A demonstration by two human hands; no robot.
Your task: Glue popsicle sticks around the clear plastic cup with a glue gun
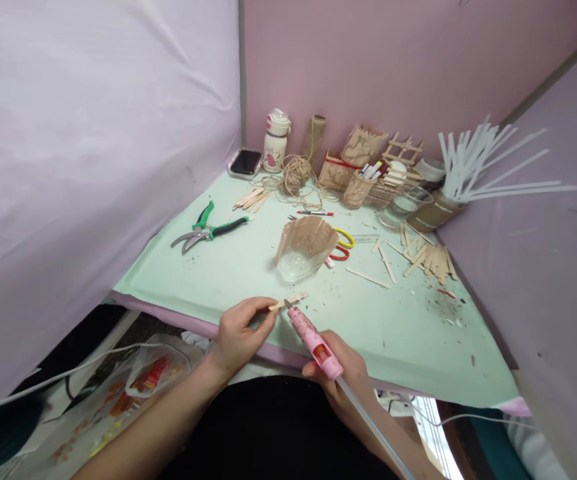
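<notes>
My left hand [238, 331] pinches a short wooden craft stick [291, 301] just above the near edge of the pale green table [228, 273]. My right hand [344, 377] is wrapped round a pink glue gun [313, 340] with a clear glue stick trailing from its back. The gun's tip touches the wooden stick. Farther back on the table lies a clear plastic cup [304, 248] on its side, its outside clad in wooden sticks.
Green-handled pliers [208, 230] lie at the left. Loose wooden sticks [425, 259] are scattered at the right. Twine [295, 175], a bottle [275, 141], a phone [245, 163], pen holders and a jar of white strips [473, 167] line the back. Cloth walls enclose the table.
</notes>
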